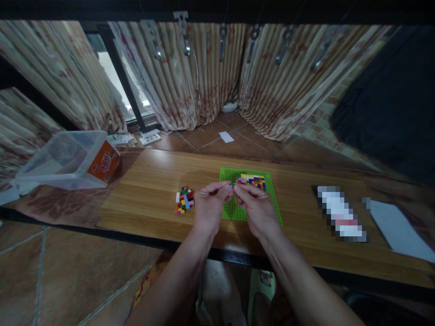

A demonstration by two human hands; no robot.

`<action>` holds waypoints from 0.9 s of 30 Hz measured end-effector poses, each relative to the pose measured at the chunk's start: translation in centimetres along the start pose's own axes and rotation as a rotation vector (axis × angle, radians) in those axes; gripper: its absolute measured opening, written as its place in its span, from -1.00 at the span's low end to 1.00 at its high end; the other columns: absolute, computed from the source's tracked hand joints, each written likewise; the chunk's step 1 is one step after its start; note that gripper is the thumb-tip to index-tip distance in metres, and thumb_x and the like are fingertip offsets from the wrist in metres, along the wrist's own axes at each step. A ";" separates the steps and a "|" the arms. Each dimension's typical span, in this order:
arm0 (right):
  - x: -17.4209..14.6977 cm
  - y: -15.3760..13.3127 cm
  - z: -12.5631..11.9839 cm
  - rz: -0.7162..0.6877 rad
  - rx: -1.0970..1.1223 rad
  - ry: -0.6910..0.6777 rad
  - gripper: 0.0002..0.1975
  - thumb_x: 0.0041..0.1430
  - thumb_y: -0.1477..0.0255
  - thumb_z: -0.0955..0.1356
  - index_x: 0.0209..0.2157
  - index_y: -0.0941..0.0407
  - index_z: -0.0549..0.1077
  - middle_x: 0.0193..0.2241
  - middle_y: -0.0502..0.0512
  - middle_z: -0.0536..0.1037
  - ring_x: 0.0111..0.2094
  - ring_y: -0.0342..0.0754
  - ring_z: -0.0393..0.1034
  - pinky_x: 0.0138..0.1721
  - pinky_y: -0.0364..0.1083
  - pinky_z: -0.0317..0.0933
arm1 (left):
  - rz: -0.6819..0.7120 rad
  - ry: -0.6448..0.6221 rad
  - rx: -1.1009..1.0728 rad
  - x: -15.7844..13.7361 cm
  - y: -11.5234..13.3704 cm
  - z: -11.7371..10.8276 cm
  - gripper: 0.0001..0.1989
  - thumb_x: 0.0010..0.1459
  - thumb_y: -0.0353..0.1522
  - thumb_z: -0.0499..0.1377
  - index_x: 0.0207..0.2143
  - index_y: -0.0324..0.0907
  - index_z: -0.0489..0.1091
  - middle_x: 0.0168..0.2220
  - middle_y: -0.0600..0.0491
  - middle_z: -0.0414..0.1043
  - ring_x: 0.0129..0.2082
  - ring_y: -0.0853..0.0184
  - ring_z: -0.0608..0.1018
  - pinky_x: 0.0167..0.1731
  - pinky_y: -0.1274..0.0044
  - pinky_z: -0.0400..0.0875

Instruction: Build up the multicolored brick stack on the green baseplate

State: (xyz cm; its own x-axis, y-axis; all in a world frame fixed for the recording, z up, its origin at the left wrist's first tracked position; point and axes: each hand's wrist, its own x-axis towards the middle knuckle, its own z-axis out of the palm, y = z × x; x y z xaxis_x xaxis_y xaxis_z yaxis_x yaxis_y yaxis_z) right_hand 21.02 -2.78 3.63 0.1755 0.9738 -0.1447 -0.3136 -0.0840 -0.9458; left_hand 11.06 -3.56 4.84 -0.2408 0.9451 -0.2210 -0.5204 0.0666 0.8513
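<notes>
Head view: my left hand [210, 206] and right hand [258, 206] have fingers [245, 192] clamped on small bricks [232, 189] over the green baseplate [235, 212]; loose bricks [186, 201] lie leftward on the worktop [136, 199].

I am losing most of a tiny coloured piece [232, 189] behind the fingers [222, 186]; the right hand [260, 208] is covering part of the green baseplate [234, 211], pixelation is blurring a flat object [341, 215], and the picture's right edge is cropping a dark shape [390, 104].
</notes>
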 end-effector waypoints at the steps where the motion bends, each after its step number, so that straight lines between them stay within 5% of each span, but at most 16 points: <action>1: -0.1 0.1 0.1 -0.013 0.004 0.010 -0.79 -0.26 0.26 0.57 -0.54 0.05 0.62 -0.62 -0.08 0.49 -0.57 -0.20 0.19 -0.50 -0.14 0.10 | 0.002 0.008 -0.008 -0.1 -0.1 0.0 -0.90 -0.16 -0.41 0.40 -0.49 -0.22 0.58 -0.56 0.10 0.52 -0.54 0.47 0.49 -0.43 0.58 0.42; 12: -0.7 1.7 0.8 -0.150 0.093 0.048 -0.89 -0.07 0.32 0.53 -0.48 0.05 0.62 -0.53 -0.05 0.57 -0.44 -0.15 0.36 -0.31 -0.10 0.24 | 0.026 0.063 -0.118 -0.4 -1.3 0.8 -0.91 -0.14 -0.42 0.38 -0.49 -0.23 0.56 -0.51 0.12 0.54 -0.52 0.50 0.48 -0.37 0.59 0.42; 22: -0.6 0.6 0.4 -0.001 0.159 -0.010 -0.69 -0.03 0.13 0.49 -0.39 0.08 0.61 -0.49 0.00 0.55 -0.51 -0.18 0.29 -0.42 -0.14 0.19 | -0.046 -0.021 -0.127 -0.2 -0.6 0.5 -0.82 -0.12 -0.39 0.39 -0.41 -0.26 0.53 -0.47 0.08 0.55 -0.46 0.46 0.55 -0.31 0.57 0.44; 27: -0.1 0.4 0.0 -0.034 0.041 -0.007 -0.70 -0.10 0.15 0.51 -0.41 0.09 0.60 -0.50 -0.02 0.54 -0.50 -0.17 0.28 -0.44 -0.15 0.17 | -0.085 -0.029 -0.126 -0.3 -0.6 0.5 -0.77 -0.14 -0.39 0.41 -0.40 -0.26 0.48 -0.44 0.08 0.54 -0.45 0.45 0.57 -0.27 0.55 0.47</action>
State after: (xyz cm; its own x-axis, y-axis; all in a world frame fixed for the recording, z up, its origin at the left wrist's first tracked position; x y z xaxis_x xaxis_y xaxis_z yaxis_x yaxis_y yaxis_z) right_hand 20.85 -2.96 3.29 0.1800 0.9775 -0.1101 -0.3452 -0.0420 -0.9376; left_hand 11.84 -3.73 4.67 -0.1691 0.9466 -0.2745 -0.6371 0.1074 0.7632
